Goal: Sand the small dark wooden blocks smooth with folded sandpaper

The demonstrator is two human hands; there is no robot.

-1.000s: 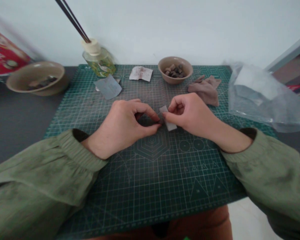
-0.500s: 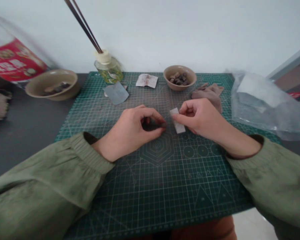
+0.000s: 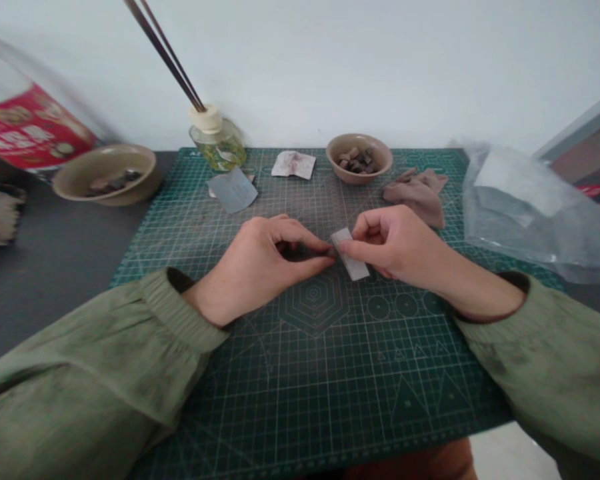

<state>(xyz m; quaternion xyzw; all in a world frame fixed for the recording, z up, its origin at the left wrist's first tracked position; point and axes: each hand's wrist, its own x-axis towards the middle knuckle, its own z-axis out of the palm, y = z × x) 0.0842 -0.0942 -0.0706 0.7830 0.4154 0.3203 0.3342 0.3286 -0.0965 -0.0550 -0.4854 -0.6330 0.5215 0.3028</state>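
Observation:
My left hand (image 3: 267,270) is closed in a pinch over the middle of the green cutting mat (image 3: 325,373). At its fingertips a small dark piece (image 3: 331,251) barely shows, mostly covered by the fingers. Between thumb and fingers, my right hand (image 3: 397,243) grips a pale, flat rectangular strip (image 3: 356,267), perhaps folded sandpaper. The strip's left edge is right at the left fingertips; whether it touches the dark piece I cannot tell.
Behind the hands stands a brown bowl (image 3: 335,163) of small dark chunks, with a crumpled brownish cloth (image 3: 420,193) beside it. Grey sheets (image 3: 234,190), a stained white paper (image 3: 293,165), a reed diffuser (image 3: 219,143), another bowl (image 3: 73,190) and a plastic bag (image 3: 540,233) lie around.
My right hand has brought the pale strip slightly left and down, closing the gap to the left fingertips. My left hand stays almost in place, still pinching.

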